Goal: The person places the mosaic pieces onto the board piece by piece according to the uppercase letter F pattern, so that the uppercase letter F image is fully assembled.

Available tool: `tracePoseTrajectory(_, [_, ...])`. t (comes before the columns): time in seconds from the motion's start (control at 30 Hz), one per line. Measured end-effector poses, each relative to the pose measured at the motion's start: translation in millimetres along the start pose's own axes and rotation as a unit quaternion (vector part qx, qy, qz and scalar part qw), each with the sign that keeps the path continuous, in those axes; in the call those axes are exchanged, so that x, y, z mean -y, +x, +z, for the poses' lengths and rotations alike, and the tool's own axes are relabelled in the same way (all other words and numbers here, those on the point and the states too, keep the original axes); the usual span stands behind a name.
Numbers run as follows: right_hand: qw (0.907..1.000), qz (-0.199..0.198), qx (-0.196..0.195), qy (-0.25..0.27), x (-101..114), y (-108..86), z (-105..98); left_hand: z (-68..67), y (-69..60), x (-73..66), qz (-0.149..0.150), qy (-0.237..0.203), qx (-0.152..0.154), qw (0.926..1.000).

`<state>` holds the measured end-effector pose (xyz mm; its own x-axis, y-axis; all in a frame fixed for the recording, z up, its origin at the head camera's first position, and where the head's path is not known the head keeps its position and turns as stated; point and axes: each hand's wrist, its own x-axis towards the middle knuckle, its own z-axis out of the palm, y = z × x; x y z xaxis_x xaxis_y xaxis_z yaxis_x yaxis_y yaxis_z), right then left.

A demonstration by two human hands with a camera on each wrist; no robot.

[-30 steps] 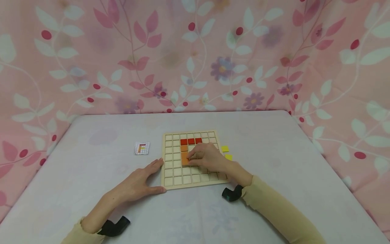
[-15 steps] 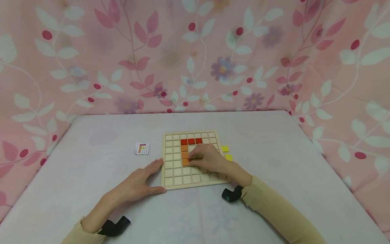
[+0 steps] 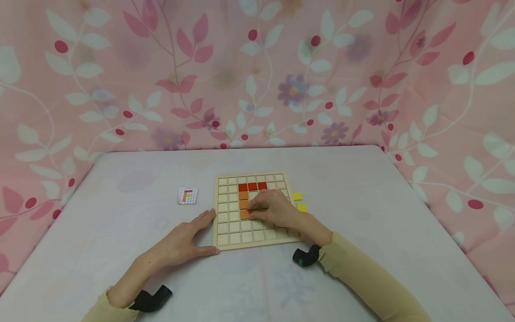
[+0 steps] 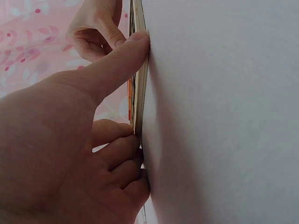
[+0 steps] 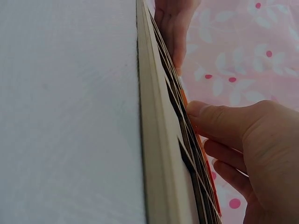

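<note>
A wooden grid board (image 3: 233, 238) lies flat on the table. Red tiles (image 3: 252, 186) form a row in its upper cells, and a column of orange tiles (image 3: 243, 195) runs down from the row's left end. My right hand (image 3: 277, 209) has its thumb and fingertips on the lowest orange tile (image 3: 244, 214), pinching its right side; the palm hides cells behind it. In the right wrist view the thumb (image 5: 217, 119) meets the board's surface by the orange. My left hand (image 3: 181, 241), fingers extended and thumb spread, touches the board's left edge and near corner.
Left of the board lies a small card (image 3: 187, 196) printed with a coloured grid pattern. Two yellow tiles (image 3: 297, 196) rest on the table just right of the board. A pink floral cloth (image 3: 257, 80) hangs behind the white-covered table (image 3: 132, 192).
The lowest orange tile has settled slightly in its cell, and a dividing line now shows above it. Both hands have stayed almost still.
</note>
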<state>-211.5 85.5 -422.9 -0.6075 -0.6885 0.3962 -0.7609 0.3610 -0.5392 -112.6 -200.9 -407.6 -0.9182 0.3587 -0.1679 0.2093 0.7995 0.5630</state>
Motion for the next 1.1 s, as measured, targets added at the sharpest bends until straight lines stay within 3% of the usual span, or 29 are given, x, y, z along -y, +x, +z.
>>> tracePoseTrajectory(0.23, [1.0, -0.005, -0.003, 0.005, -1.7, 0.1, 1.5, -0.2, -0.2, -0.1, -0.001, 0.0, 0.0, 1.0])
tracePoseTrajectory(0.53, [0.9998, 0.016, 0.007, -0.002, 1.4, 0.2, -1.7, -0.5, -0.3, -0.5, -0.004, -0.005, 0.002, 1.0])
tracePoseTrajectory(0.8, [0.9989, 0.0, -0.019, 0.042, -3.1, -4.0, -32.6, 0.0, -0.4, 0.4, -0.006, -0.005, 0.002, 1.0])
tracePoseTrajectory(1.1, [0.9963, 0.083, -0.012, 0.018, -22.1, -39.2, -73.6, 0.0, -0.4, -0.5, -0.006, -0.004, -0.002, 1.0])
